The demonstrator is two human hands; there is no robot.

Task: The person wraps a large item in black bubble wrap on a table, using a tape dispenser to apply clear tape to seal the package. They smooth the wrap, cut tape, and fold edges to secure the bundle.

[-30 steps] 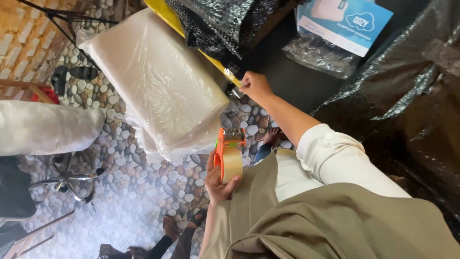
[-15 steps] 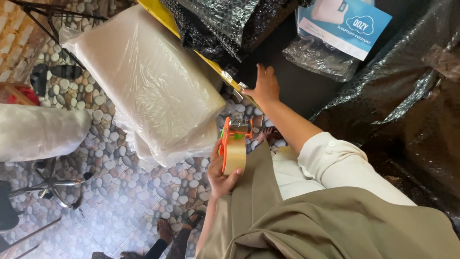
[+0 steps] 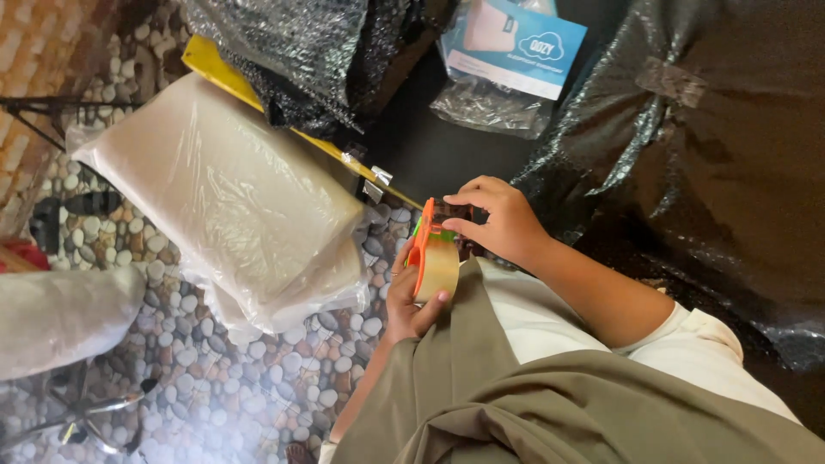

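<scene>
Left hand point(image 3: 411, 305) clamped round orange tape dispenser point(image 3: 432, 258), near your lap, unchanged. Your right hand point(image 3: 503, 222) came back off black table point(image 3: 430, 155), fingertips now pinching dispenser's top end.

The person wears a white long-sleeved top. Its sleeve point(image 3: 700, 344) on the right arm is pushed up past the forearm, bunching in soft folds near the elbow, so the forearm and wrist are bare. Over the front hangs a broad olive-khaki cloth point(image 3: 516, 395), smooth and matte, falling in wide draped folds across the near part of the view. Both the left hand point(image 3: 411, 305) and the right hand point(image 3: 503, 222) are bare, without gloves.
</scene>
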